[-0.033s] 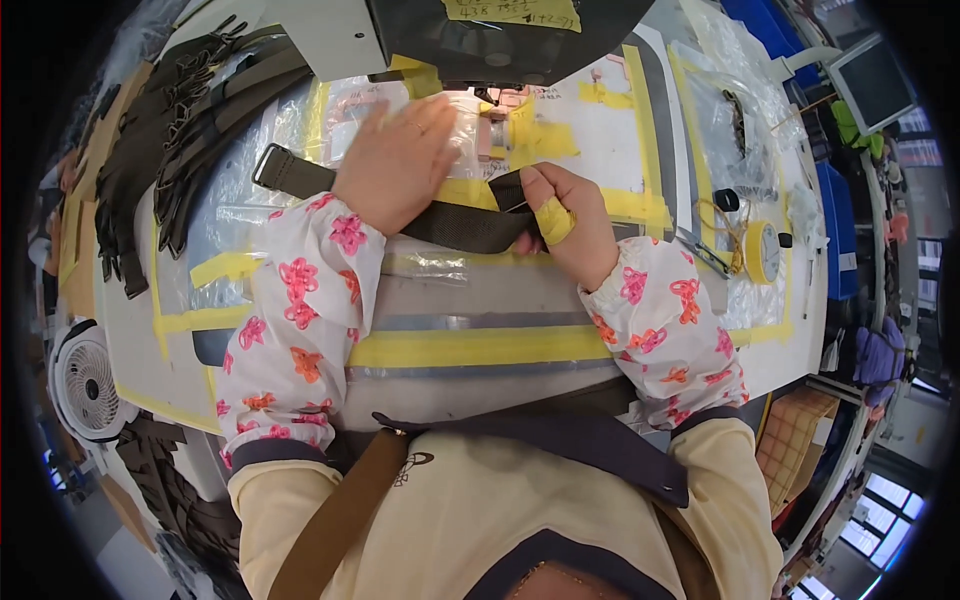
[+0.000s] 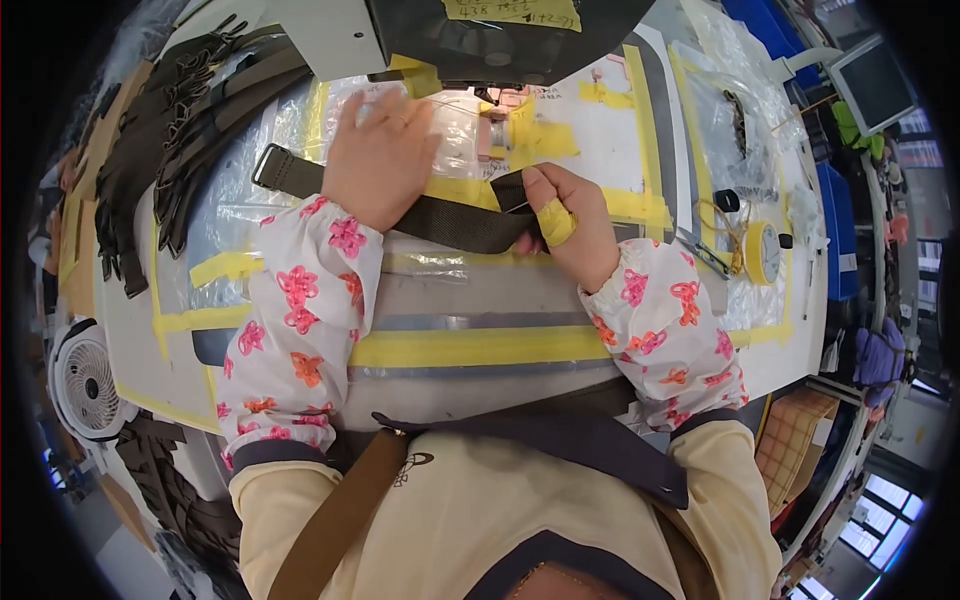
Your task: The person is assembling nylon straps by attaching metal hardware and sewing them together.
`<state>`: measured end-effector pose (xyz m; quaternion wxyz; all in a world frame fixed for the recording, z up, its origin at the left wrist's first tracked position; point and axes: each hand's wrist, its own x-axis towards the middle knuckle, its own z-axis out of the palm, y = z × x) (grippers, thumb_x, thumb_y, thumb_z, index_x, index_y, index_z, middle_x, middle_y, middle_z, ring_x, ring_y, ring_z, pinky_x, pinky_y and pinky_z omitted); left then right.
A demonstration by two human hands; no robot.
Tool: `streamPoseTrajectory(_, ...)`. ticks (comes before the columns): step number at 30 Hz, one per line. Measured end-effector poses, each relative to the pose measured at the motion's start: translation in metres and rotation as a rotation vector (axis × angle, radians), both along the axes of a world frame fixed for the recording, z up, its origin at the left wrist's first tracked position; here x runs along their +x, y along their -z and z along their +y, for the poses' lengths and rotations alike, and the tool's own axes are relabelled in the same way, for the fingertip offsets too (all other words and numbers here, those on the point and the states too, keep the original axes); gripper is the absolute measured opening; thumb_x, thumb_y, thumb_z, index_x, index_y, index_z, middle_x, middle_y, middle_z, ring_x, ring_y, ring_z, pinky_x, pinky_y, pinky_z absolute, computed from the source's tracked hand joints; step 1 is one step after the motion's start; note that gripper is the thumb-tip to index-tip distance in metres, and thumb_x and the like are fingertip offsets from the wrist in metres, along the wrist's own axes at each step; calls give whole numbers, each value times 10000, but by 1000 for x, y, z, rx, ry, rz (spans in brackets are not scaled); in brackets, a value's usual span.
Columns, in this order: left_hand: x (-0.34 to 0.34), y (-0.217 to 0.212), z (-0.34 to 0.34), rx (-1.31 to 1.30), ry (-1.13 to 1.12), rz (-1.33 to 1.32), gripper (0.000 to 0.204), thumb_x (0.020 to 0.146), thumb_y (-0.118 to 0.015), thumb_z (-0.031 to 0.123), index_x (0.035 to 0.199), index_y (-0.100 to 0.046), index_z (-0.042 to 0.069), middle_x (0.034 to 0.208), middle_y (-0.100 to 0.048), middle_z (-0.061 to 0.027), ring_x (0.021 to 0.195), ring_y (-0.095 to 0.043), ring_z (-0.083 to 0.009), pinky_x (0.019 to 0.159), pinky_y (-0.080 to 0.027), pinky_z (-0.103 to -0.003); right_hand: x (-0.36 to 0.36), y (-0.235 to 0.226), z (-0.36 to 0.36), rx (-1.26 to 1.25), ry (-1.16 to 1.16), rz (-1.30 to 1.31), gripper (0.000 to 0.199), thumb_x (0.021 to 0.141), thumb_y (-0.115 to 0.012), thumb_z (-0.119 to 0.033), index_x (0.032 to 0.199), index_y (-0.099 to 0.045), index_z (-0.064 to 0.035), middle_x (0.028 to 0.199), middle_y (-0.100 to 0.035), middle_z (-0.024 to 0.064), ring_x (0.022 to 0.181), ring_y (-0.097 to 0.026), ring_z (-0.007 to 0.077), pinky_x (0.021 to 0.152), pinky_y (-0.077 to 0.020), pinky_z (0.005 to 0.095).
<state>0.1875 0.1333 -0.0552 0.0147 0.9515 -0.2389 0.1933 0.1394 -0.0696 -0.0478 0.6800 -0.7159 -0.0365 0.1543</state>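
A dark olive webbing strap [image 2: 455,225] runs across the work surface in front of me. At its left end is a metal buckle [image 2: 266,168]. My right hand [image 2: 580,225] pinches the folded right end of the strap between thumb and fingers; yellow tape wraps its thumb. My left hand [image 2: 378,160] lies across the strap's left part, fingers stretched forward over the clear plastic sheet and hiding some of the webbing. Just beyond both hands hangs the dark head of a machine [image 2: 470,45], with a lit spot and a pink fixture [image 2: 490,138] under it.
Bundled dark straps [image 2: 190,130] with buckles lie at the left. At the right are a yellow tape roll [image 2: 762,252], snips [image 2: 708,255] and a small black cap-like piece [image 2: 726,200]. A white fan [image 2: 90,380] stands at lower left. A screen [image 2: 872,84] rises at far right.
My left hand has shifted slightly left, away from the lit spot, with its fingers still stretched out. My right hand and the strap look the same.
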Motion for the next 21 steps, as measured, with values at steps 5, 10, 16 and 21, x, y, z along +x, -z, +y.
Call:
streamPoseTrajectory(5, -17, -20, -14, -554, 217, 306, 173, 865, -503, 149, 906, -574, -3, 761, -572, -148, 708, -548, -274, 633, -426, -336, -1, 0, -1, -1, 17, 27, 309, 929, -417, -278, 873, -532, 3, 645, -554, 37, 468, -522, 83, 420, -401, 197)
streamPoseTrajectory(10, -26, -16, -32, -826, 313, 764, 158, 872, -514, 141, 877, -555, -11, 707, -549, -94, 607, -491, -157, 575, -407, -267, -4, 0, -2, -45, 40, -12, 258, 909, -460, -222, 884, -528, 26, 656, -560, 59, 455, -547, 108, 409, -432, 228)
streamPoseTrajectory(16, -21, -14, -23, -909, 331, 843, 108, 848, -542, 89, 871, -550, -16, 699, -551, -40, 624, -463, -73, 568, -400, -232, 1, 1, 2, -7, -15, -72, 232, 910, -452, -201, 885, -518, 21, 658, -562, 71, 490, -567, 119, 412, -437, 232)
streamPoseTrajectory(21, -17, -14, -19, -1014, 224, 689, 118, 777, -592, 113, 840, -568, 16, 710, -584, -107, 640, -570, -258, 584, -452, -332, 16, 1, 9, -214, 9, -281, 248, 909, -462, -207, 834, -538, 17, 628, -559, 70, 494, -561, 112, 422, -430, 230)
